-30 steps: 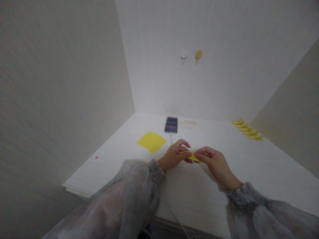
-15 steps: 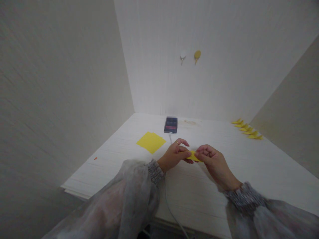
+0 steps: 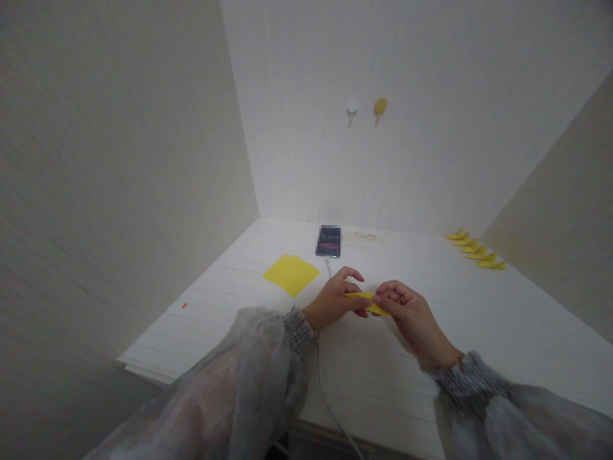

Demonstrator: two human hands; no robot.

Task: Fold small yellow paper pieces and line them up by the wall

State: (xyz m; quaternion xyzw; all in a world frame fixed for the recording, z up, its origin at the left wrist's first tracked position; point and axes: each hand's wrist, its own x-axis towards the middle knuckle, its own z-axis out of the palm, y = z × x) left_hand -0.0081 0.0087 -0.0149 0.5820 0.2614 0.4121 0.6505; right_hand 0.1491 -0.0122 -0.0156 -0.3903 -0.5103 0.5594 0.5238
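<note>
Between my two hands, above the white tabletop, is a small folded piece of yellow paper [image 3: 379, 309]. My left hand [image 3: 336, 300] pinches its left part between thumb and fingers, with the index finger raised and a ring on one finger. From the other side, my right hand [image 3: 412, 316] grips the paper with thumb and fingertips, its remaining fingers curled. The fingers cover much of the paper, so its full shape is hidden. Left of my left hand lie flat square sheets of yellow paper [image 3: 291, 275].
A phone [image 3: 329, 241] lies at the back, its white cable [image 3: 322, 377] running under my left wrist to the front edge. Several folded yellow paper pieces [image 3: 479, 250] line the right side. An orange scrap [image 3: 184, 305] lies left. Two hooks [image 3: 380, 106] are on the back wall.
The yellow paper has shifted in my fingers, and more of it shows over my left thumb. Both hands stay in nearly the same place.
</note>
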